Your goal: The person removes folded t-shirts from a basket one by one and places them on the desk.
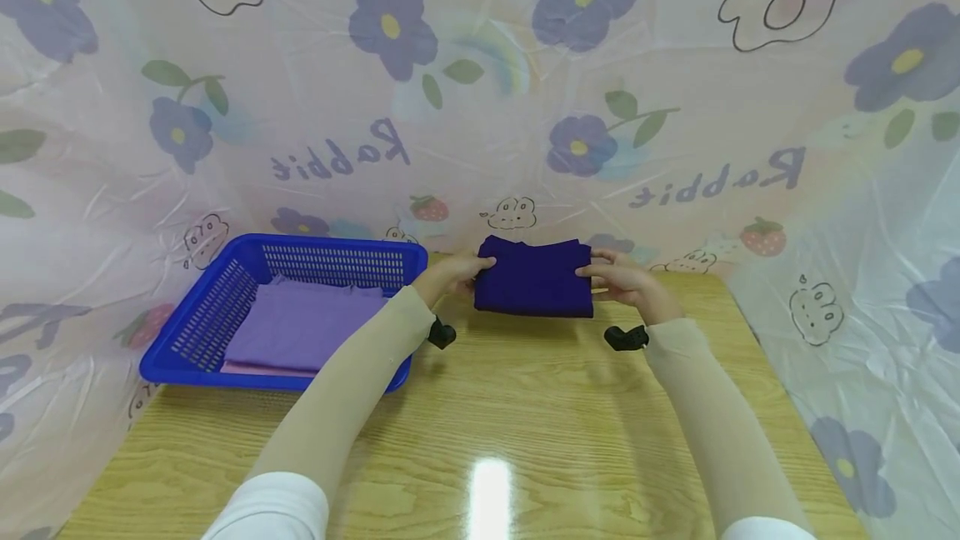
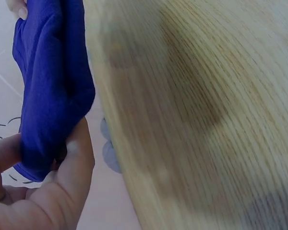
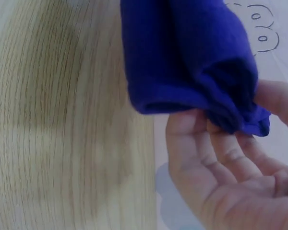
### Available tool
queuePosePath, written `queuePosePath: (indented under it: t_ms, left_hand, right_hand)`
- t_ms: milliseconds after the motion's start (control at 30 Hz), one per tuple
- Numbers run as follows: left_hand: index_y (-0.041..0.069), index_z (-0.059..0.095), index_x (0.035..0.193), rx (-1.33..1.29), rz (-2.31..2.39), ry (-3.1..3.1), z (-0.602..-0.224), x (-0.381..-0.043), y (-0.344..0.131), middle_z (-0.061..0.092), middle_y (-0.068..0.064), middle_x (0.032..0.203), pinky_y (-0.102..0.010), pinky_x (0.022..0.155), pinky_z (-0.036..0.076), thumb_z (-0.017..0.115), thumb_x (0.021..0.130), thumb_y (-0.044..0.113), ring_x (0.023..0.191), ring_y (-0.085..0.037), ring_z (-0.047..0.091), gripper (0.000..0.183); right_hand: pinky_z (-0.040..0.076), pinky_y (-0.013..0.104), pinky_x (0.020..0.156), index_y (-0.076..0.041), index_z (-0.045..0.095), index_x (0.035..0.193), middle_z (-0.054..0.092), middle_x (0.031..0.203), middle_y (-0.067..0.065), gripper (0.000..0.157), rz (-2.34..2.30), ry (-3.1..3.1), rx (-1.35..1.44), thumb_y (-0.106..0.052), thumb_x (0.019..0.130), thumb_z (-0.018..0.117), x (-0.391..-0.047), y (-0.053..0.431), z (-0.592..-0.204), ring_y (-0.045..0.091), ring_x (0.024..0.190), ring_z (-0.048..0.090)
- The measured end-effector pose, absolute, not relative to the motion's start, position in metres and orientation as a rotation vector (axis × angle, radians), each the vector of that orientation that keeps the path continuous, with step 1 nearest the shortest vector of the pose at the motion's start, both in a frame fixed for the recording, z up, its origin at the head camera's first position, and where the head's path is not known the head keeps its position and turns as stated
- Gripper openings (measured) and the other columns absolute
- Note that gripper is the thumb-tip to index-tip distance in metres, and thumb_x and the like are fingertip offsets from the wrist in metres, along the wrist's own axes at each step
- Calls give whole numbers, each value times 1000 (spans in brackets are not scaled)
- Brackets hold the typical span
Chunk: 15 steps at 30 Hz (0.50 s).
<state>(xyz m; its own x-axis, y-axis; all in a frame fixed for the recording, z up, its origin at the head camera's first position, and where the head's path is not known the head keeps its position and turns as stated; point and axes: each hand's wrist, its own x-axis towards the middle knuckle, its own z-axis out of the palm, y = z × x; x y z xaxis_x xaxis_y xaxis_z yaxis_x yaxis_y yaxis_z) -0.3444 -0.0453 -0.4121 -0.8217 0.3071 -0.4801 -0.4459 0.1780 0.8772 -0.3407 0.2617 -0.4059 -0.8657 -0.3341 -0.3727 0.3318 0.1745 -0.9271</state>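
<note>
Both hands hold up a folded dark purple-blue cloth (image 1: 534,280) over the far part of the wooden table. My left hand (image 1: 452,272) pinches its left edge, thumb in front and fingers behind. At the other edge, my right hand (image 1: 621,277) grips the same way, and in the right wrist view its fingers (image 3: 230,153) support the cloth (image 3: 182,57) from below. Seen from the left wrist, the cloth (image 2: 53,86) shows thick folded layers between thumb and fingers. A shadow lies on the table beneath it.
A blue plastic basket (image 1: 281,242) stands on the left of the table (image 1: 540,415), with folded lilac cloth (image 1: 307,327) and a pink edge beneath it inside. The left forearm passes over its right corner. A printed curtain (image 1: 480,132) hangs behind the table.
</note>
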Motion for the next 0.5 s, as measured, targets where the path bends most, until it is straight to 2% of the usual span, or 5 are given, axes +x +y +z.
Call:
queuePosePath:
  t_ms: [133,233,367,433,500]
  left_hand:
    - [-5,45,141,-113,1660,1941,-416,-346,-44,59,-17,122,-39,89,52,45,108,23,92,-24,61,43]
    - [-6,45,139,-89,1635,1975,-419,-346,-43,59,-15,117,-39,88,52,45,108,22,89,-22,60,42]
    - [-5,44,139,-76,1682,1953,-426,-346,-41,58,-14,112,-39,85,52,43,109,19,87,-20,58,38]
    - [-3,43,138,-86,1713,1943,-430,-346,-40,58,-12,110,-36,80,53,42,109,18,85,-19,57,36]
    - [-2,45,136,-104,1735,1943,-433,-348,-39,58,-10,106,-33,74,52,43,109,16,83,-19,56,33]
  right_hand:
    - [34,57,109,-7,-3,160,24,156,27,85,-1743,1960,17,-4,100,57,-344,260,-411,18,95,64]
    - [33,58,110,-7,-3,160,20,158,26,86,-1759,1941,55,-3,100,58,-346,259,-416,29,110,59]
    - [31,58,112,-9,-4,160,17,160,25,86,-1763,1929,97,-3,100,57,-348,258,-423,41,130,44]
    - [32,57,111,-9,-1,160,20,158,26,84,-1764,1934,114,-3,100,57,-349,257,-426,41,130,45]
    - [33,57,111,-9,0,160,23,157,26,83,-1754,1950,117,-4,100,57,-350,256,-428,36,122,52]
